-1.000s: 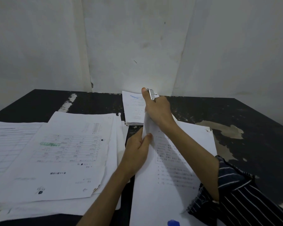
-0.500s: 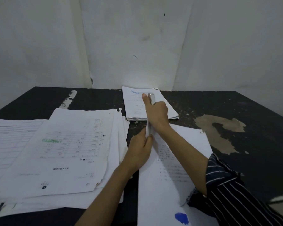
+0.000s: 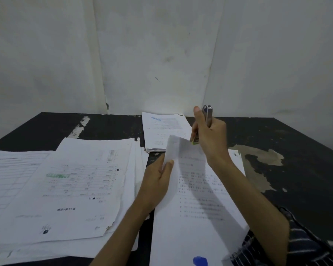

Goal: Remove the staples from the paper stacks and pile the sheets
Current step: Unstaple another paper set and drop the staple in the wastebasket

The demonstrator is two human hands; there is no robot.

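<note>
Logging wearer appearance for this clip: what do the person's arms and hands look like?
The left hand and right hand are bare: no gloves, rings or watch show. The right arm wears a dark sleeve with thin white stripes, bunched near the elbow. The left forearm shows no sleeve in frame.

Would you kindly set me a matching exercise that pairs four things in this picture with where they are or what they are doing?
Things:
1. left hand
2. right hand
3. small paper stack
4. spread pile of sheets

States:
A. lies at the far edge of the table
B. holds a silver tool
C. pinches the raised corner of the near sheet
D. covers the table's left side

Pairs: 1-C, 2-B, 3-A, 4-D
</note>
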